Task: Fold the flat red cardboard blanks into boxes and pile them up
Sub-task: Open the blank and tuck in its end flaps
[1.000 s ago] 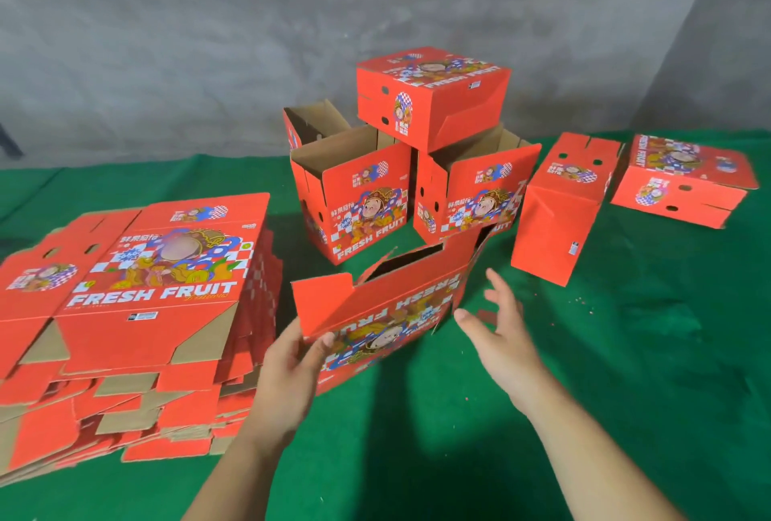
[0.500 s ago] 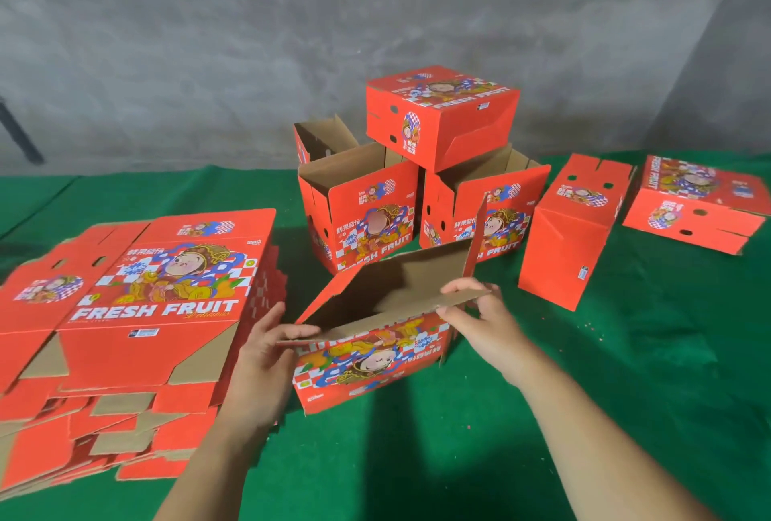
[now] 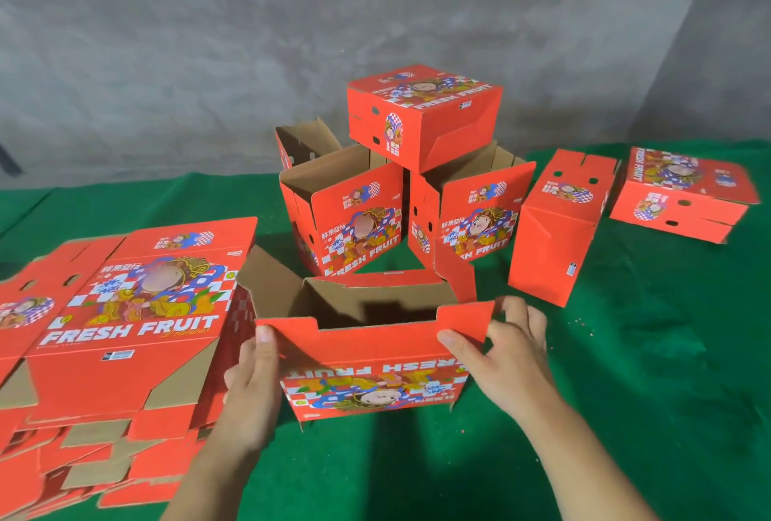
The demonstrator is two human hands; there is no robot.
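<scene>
Red box [image 3: 371, 370], left hand [image 3: 250, 391], right hand [image 3: 505, 362] gripping flap

Two bare forearms come up from the lower edge of the view, with no sleeves showing on either. The left hand [image 3: 250, 387] and the right hand [image 3: 507, 357] wear no gloves, rings or watch. The fingernails are short and plain, without polish.

Packing workshop: bare concrete wall [image 3: 208, 61], stacked blanks [image 3: 104, 353].
</scene>
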